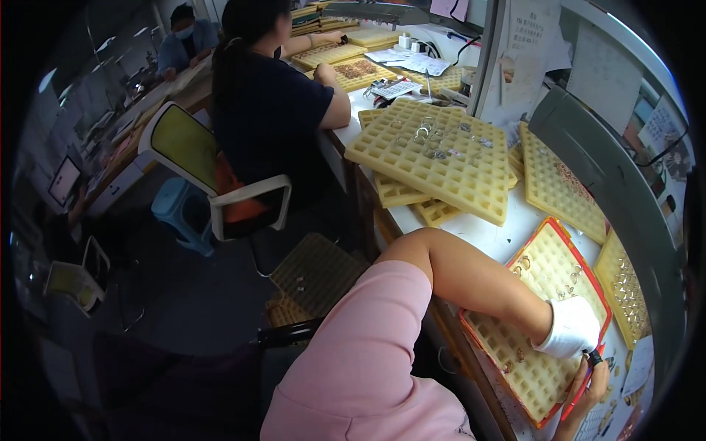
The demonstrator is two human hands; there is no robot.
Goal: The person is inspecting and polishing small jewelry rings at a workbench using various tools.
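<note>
My left arm, bare beyond a pink sleeve, reaches across a red-rimmed, pale yellow grid tray point(485, 332) on the right. White cloth covers my left hand point(570, 327) and wrist, so its fingers do not show. Beside the tray's lower right edge is my right hand point(590, 389), its fingers bent around a narrow red strip point(576, 398). I cannot tell whether that strip is a tool or part of the rim. A small black object point(593, 357) sits between the two hands. Several rings point(523, 262) and small jewellery pieces rest in the tray.
Stacked yellow grid trays point(441, 176) bearing jewellery stand beyond my elbow. More trays point(562, 180) line the right, by a grey curved housing point(603, 162). A co-worker in dark clothes point(272, 110) sits further along the bench. A green-backed chair point(184, 140) and blue stool point(176, 206) stand left.
</note>
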